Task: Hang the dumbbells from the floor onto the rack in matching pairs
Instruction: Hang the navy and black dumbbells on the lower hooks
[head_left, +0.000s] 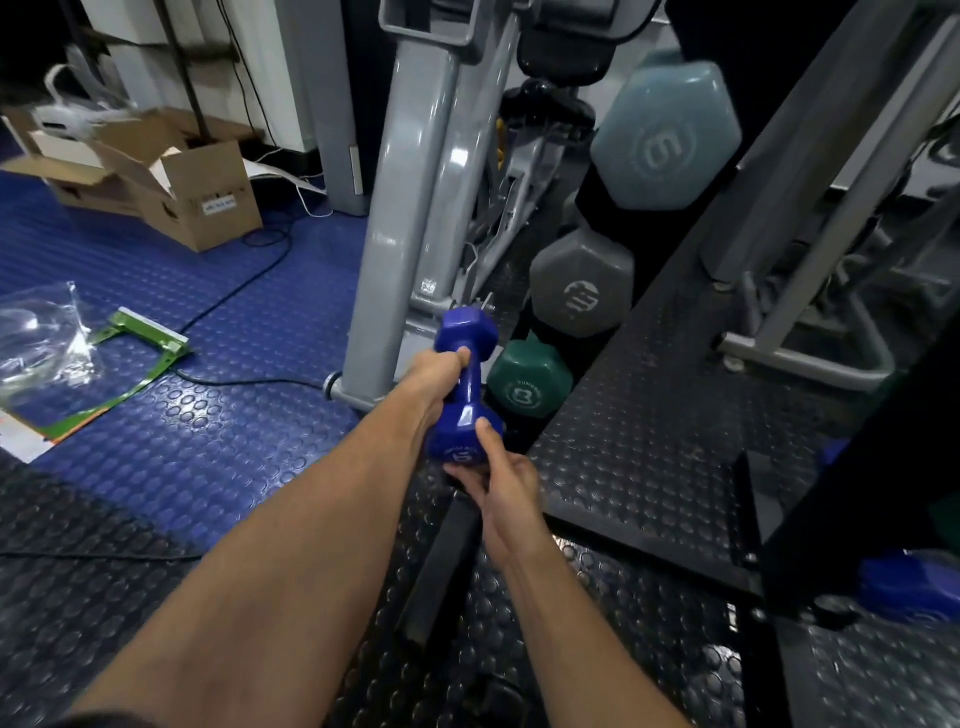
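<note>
I had my left hand wrapped round the blue dumbbell handle, right hand cupping its lower head to steady it toward the rack.

An open cardboard box sits on the blue studded floor mat, far up and left of the grip. Nearer, to the left, lie a clear plastic bag and a green paper packet (its flap is turned up). A black cable crosses the mat toward a grey machine post just behind the grip
</note>
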